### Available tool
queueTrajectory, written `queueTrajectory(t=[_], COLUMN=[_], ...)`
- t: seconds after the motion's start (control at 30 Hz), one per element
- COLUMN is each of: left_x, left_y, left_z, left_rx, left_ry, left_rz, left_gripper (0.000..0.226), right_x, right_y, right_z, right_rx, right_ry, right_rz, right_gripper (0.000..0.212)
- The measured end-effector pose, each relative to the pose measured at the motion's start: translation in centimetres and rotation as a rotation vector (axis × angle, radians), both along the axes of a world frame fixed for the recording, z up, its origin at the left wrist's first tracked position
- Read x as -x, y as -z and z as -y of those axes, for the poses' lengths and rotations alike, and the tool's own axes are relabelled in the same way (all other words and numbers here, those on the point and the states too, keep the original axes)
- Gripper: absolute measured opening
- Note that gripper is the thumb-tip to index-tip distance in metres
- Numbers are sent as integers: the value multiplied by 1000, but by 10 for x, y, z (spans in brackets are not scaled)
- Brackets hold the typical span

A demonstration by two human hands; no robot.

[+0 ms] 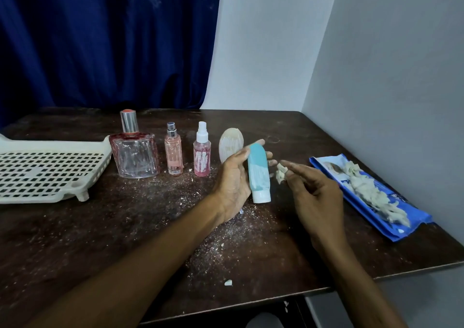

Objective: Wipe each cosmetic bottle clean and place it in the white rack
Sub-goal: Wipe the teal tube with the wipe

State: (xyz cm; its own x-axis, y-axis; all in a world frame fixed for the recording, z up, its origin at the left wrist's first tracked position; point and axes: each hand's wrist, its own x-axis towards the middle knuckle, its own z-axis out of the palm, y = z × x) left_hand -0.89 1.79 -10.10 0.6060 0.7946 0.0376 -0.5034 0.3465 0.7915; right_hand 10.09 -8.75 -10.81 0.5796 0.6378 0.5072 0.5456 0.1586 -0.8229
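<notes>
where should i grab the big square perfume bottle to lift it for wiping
Likely the glass body of the big perfume bottle, from above, thumb on the front face, fingers behind: it stands upright, the white rack and slim pink bottle crowd its sides.

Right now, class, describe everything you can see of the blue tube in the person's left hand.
The blue tube, plastic-looking with a white cap, is held nearly upright, cap down. White smears streak its lower front. The left hand holds it from behind; a wad in the right hand sits beside it.
</notes>
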Motion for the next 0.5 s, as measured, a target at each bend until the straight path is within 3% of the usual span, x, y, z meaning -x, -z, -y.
queueTrajectory(t=[0.17,0.5], left_x=[-5,-2], left_y=[-1,0], left_z=[0,1], left_rx=[5,-38], left_ry=[-33,-46], left_rz=[-12,-6], left_gripper=[42,37], right_x=[6,14], right_y=[5,7], right_z=[3,9], right_rx=[16,44], right_ry=[-17,47], right_rz=[34,159], right_gripper=[31,19])
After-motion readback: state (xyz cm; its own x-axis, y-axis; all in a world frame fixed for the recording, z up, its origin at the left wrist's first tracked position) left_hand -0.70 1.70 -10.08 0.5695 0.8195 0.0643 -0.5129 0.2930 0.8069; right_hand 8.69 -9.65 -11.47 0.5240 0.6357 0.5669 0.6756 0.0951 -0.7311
